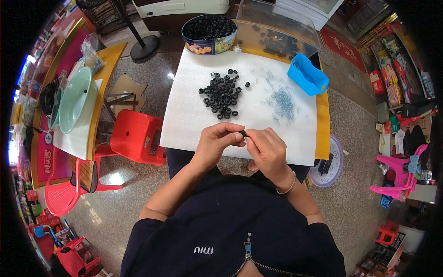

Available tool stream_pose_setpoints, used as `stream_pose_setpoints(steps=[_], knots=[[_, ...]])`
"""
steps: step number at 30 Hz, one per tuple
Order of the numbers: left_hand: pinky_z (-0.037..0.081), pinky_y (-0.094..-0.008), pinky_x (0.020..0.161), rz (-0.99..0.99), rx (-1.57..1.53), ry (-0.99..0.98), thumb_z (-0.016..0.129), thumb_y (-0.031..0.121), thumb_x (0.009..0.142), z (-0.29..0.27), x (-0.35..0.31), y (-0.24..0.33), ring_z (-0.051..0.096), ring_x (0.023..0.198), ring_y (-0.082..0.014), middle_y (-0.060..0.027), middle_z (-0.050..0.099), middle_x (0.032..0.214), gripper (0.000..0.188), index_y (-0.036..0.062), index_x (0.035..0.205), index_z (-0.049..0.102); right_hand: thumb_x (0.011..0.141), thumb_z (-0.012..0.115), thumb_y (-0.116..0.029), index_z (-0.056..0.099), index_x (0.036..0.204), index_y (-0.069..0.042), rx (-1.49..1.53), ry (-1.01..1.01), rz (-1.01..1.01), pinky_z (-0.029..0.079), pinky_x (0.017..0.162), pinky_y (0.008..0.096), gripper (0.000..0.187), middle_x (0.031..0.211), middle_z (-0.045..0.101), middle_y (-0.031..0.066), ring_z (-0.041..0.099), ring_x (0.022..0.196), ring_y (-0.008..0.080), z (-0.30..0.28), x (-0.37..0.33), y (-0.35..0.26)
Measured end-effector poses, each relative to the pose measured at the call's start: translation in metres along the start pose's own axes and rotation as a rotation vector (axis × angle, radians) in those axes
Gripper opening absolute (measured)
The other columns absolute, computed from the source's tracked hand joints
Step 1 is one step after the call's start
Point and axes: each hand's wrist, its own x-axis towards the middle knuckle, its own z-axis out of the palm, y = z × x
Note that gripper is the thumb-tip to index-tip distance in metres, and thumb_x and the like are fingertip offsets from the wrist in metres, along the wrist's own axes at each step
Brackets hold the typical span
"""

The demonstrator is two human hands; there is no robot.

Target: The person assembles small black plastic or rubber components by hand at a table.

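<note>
Between the fingertips of both hands is a small black round part (242, 133), held above the near edge of a white sheet (184, 111). My left hand (216, 142) pinches it between thumb and fingers. From the other side my right hand (268, 150) has its thumb and fingers pressed together at the same part; whether it also holds a tiny piece is too small to tell. Beyond my left hand lies a loose pile of black ring-shaped parts (221, 94). To the right of the pile, many tiny bluish pieces (283, 102) are scattered on the sheet.
An oval tin (210, 47) full of black parts stands at the far left of the table. Behind the sheet is a clear plastic bin (277, 23) with more parts. A blue plastic container (309, 76) sits far right. A red stool (131, 134) stands left of the table.
</note>
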Motion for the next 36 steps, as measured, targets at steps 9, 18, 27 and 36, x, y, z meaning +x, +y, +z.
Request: stream_pose_setpoints(steps=[9, 18, 27, 36], knots=[[0.053, -0.0272, 0.079, 0.0, 0.027, 0.039, 0.064, 0.005, 0.086, 0.002, -0.001, -0.007, 0.063, 0.082, -0.0132, -0.0084, 0.067, 0.09, 0.023, -0.0036, 0.107, 0.062, 0.074, 0.063, 0.006, 0.062, 0.092, 0.003, 0.017, 0.031, 0.012, 0.046, 0.054, 0.034, 0.018, 0.078, 0.061, 0.0099, 0.055, 0.062, 0.0249, 0.01, -0.003, 0.001], [0.053, -0.0281, 0.077, -0.021, 0.135, 0.003, 0.069, 0.011, 0.083, 0.0, 0.004, -0.002, 0.066, 0.085, -0.0171, -0.0105, 0.066, 0.096, 0.031, -0.0041, 0.109, 0.061, 0.074, 0.062, 0.006, 0.06, 0.096, 0.003, -0.026, -0.024, -0.032, 0.044, 0.057, 0.0352, 0.022, 0.079, 0.059, 0.0104, 0.053, 0.065, 0.0264, 0.011, -0.01, 0.005], [0.055, -0.0289, 0.075, -0.186, 0.094, -0.164, 0.068, 0.01, 0.084, -0.012, 0.008, 0.004, 0.066, 0.082, -0.019, -0.0138, 0.067, 0.092, 0.031, -0.0085, 0.107, 0.061, 0.071, 0.067, -0.002, 0.06, 0.09, 0.0, -0.056, -0.014, -0.145, 0.042, 0.056, 0.0334, 0.02, 0.075, 0.053, 0.0068, 0.05, 0.064, 0.0227, 0.007, -0.011, 0.008], [0.054, -0.0288, 0.074, -0.204, -0.012, -0.154, 0.055, 0.015, 0.093, -0.002, 0.004, -0.002, 0.065, 0.08, -0.0169, -0.0104, 0.064, 0.091, 0.03, -0.0068, 0.113, 0.057, 0.085, 0.062, -0.014, 0.058, 0.106, -0.001, 0.052, -0.027, 0.043, 0.044, 0.069, 0.0332, 0.024, 0.087, 0.053, 0.0096, 0.052, 0.078, 0.0223, 0.009, -0.012, 0.012]])
